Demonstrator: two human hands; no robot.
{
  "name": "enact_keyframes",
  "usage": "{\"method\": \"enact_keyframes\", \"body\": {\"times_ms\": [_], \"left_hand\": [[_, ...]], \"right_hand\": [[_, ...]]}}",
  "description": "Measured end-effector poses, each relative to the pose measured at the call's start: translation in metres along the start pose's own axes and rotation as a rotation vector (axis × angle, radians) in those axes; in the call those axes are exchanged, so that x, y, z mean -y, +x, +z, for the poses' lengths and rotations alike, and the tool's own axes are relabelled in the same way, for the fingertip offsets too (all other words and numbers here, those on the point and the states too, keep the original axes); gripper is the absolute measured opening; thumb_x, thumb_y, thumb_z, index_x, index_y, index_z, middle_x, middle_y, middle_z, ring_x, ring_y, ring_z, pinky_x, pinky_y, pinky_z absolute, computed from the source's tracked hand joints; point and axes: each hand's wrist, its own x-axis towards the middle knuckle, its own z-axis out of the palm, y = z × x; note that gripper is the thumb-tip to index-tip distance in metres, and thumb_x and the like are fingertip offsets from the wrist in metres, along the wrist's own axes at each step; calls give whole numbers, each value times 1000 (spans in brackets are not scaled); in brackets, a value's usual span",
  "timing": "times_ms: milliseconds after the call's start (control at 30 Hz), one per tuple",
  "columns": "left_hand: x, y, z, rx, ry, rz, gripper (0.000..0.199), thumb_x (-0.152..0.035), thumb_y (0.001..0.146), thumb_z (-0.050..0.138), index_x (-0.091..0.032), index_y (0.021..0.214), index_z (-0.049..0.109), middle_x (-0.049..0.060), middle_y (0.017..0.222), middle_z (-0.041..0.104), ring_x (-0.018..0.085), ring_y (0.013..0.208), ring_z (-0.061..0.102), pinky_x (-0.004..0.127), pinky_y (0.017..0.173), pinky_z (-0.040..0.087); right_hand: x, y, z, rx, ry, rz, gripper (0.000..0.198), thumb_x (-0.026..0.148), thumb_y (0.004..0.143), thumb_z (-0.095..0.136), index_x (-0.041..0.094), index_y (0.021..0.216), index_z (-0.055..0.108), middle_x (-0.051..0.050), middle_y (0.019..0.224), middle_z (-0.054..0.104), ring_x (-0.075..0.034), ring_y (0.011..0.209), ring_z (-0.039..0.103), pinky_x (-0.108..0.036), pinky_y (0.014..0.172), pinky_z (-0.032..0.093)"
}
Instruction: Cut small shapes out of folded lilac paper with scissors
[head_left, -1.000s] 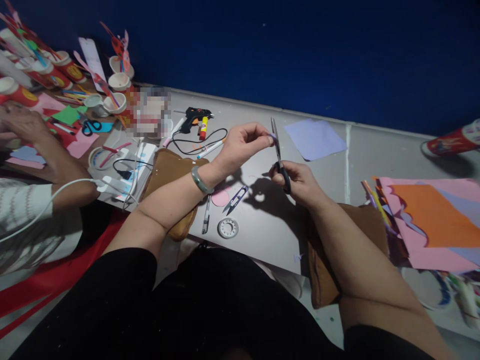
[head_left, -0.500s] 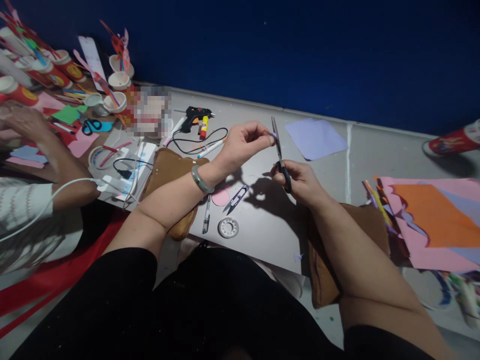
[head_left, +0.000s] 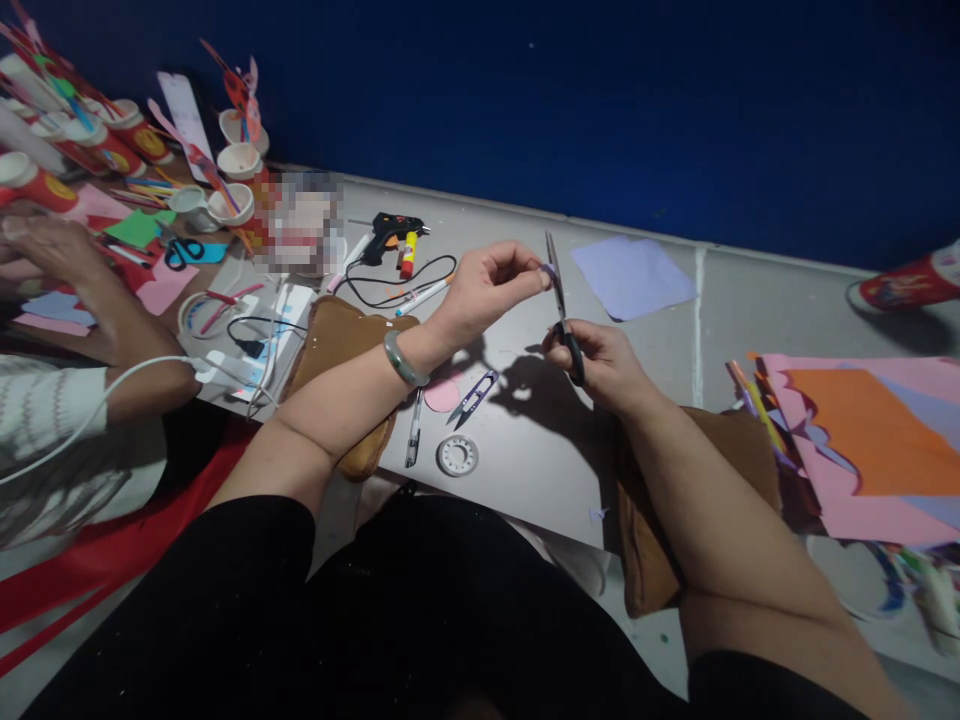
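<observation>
My right hand [head_left: 596,362] is closed around the black handles of a pair of scissors [head_left: 556,285], whose blades point up and away. Between thumb and forefinger, my left hand [head_left: 495,285] pinches a small piece of purple paper [head_left: 550,271], mostly covered by the fingertips. The blades are right beside that piece; whether they touch it I cannot tell. Below the hands lie purple thread snips [head_left: 472,400], a pink paper circle [head_left: 442,394], a pen [head_left: 413,430] and a round white ring-shaped item [head_left: 457,455]. Behind the scissors lies a purple paper sheet [head_left: 634,277].
A black glue gun [head_left: 394,232], a glue stick [head_left: 408,256] and a marker [head_left: 424,297] lie beyond my left forearm. Brown cushions [head_left: 330,340] are under both forearms. Coloured paper [head_left: 877,430] is stacked at right. A co-worker's arm [head_left: 105,290] and several cups [head_left: 238,160] are at left.
Almost nothing differs. The scissors and both hands have shifted very slightly, with the same grips kept.
</observation>
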Motion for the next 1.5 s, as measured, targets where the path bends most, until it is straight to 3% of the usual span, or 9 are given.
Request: {"method": "enact_keyframes", "body": {"times_ms": [633, 1167, 1500], "left_hand": [[6, 3, -1, -24, -34, 46, 26, -28, 82, 88, -16, 76, 66, -3, 76, 65, 7, 72, 61, 26, 75, 51], [4, 2, -2, -19, -7, 74, 32, -36, 81, 88, -17, 76, 63, -3, 77, 66, 7, 74, 61, 26, 75, 52], [4, 2, -3, -28, -4, 63, 25, -27, 85, 84, -17, 76, 63, -3, 77, 65, 6, 73, 60, 25, 76, 52]], "right_hand": [[-4, 0, 1, -10, 32, -6, 39, 56, 76, 80, 24, 68, 62, -1, 67, 60, -17, 65, 53, -34, 66, 46], [-2, 0, 1, -8, 34, 28, 45, 62, 74, 81, 23, 66, 60, -1, 65, 58, -17, 63, 50, -34, 64, 45], [-1, 1, 1, 3, 8, 18, 44, 62, 76, 79, 23, 67, 60, -1, 66, 60, -17, 64, 52, -33, 64, 46]]}}
